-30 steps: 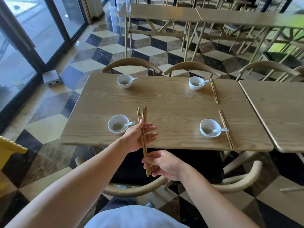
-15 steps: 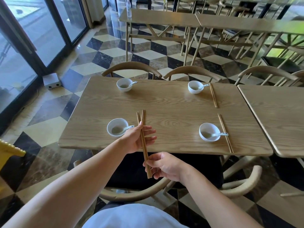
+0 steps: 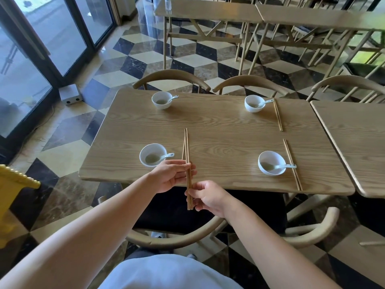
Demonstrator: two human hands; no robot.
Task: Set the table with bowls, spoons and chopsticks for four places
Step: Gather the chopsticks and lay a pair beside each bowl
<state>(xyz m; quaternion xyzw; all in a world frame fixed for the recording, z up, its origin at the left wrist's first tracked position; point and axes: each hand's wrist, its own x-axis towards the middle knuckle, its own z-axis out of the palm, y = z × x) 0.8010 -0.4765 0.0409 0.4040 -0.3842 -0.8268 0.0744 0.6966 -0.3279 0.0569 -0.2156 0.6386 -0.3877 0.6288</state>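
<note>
Just left of the fingers (image 3: 180,175), near-left bowl (image 3: 153,154) with spoon (image 3: 169,155) — no pair beside yet. Pinched mid-length by left hand (image 3: 166,177), gripped at the butt ends by right hand (image 3: 208,198): chopsticks (image 3: 187,147), tips out over the table (image 3: 218,142). Square the ends, then lay two straight beyond the fingers.

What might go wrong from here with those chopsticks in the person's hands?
1. The held chopsticks stick out past the table edge, pinched by the left hand and right hand; a slip would likely drop them to the floor.
2. The left hand is close to the near left bowl, whose spoon handle points toward it; a nudge might tip the spoon out.
</note>
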